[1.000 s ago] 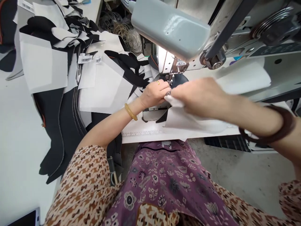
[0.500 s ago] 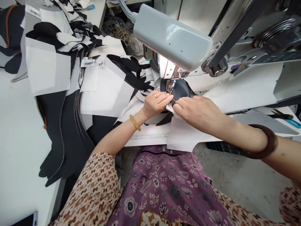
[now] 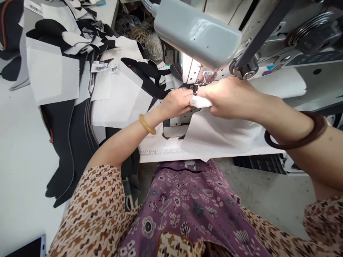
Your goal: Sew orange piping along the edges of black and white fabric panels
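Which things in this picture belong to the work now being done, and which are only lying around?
In the work:
- white piece, gripped by the right hand
- left hand, beside its edge
- sewing machine, close above both

Apparently just lying about:
- phone-like device, lower left
- tangled cords, behind

Unsure: stacked black pieces, possibly more work.

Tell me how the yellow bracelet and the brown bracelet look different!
The yellow bracelet is light and slim; the brown bracelet is dark and thicker. The yellow bracelet sits snugly near the left hand; the brown bracelet hangs loosely, farther up from the right hand. Both are rings worn around an arm.
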Available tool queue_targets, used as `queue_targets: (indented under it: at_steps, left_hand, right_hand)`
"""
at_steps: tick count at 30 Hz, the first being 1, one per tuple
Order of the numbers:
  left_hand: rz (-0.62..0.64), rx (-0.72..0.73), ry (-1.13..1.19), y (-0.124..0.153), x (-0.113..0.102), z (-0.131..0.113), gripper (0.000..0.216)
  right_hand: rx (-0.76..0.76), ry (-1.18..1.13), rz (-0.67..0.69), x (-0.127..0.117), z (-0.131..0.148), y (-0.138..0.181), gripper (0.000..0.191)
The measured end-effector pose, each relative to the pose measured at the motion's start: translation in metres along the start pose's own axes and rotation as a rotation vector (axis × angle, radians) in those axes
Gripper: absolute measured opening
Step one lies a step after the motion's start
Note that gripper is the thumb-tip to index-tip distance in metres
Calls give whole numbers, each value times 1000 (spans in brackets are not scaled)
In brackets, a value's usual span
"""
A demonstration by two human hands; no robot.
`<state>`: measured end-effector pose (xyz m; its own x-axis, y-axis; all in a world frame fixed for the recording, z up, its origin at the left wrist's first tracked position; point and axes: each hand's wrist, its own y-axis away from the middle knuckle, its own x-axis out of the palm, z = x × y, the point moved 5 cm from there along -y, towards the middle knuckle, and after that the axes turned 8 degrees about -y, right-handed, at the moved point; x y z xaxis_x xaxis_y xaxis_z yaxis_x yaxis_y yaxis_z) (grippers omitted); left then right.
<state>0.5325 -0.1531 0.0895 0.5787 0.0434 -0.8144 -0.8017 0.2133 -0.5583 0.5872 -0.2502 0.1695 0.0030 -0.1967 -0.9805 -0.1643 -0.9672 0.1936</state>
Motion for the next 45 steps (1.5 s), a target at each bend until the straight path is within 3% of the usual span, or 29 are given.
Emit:
queue_targets:
  at_steps: [4,9,12,16,22,27,30,32,34,38,41,45]
  left_hand:
    - [-52,-28,-12,4,-3,-2,33]
    - [-57,110,-143,9,-14,-21,30]
    - [-223,133,-245,14,-18,-32,26]
    - [-399,14,-268,24,-8,-35,21]
    - [-319,-142,-36,32,7,-20,19]
    - [-384,-21,-166,26,-10,-20,22]
    - [-321,26,-225,20,-13,-22,22]
    - [-243,48,-248,18,-11,-23,24]
    - [-187,89,-247,17,-9,-25,26]
    - [-67,120,-167,14,-3,-28,34]
    - [-4,64,-94,6,-1,-26,42]
    - [37,16,63,-5,4,-16,45]
  right_hand:
    - [-73,32,-61,9,26,6,26]
    - [-183,140,-75,44,53,21,36]
    - [-177,160,-115,51,49,26,35]
    - [-159,149,-157,47,39,29,29]
    - [-149,136,-178,47,38,20,27]
    - [-112,96,-202,46,39,16,28]
    - [8,63,-202,47,33,26,22]
    - [152,-1,-125,58,22,35,14]
    - [275,-120,-8,75,10,42,21]
    - [337,-270,87,95,-3,45,28]
    - [275,-153,126,80,-4,43,31]
    - [184,63,134,41,-5,40,33]
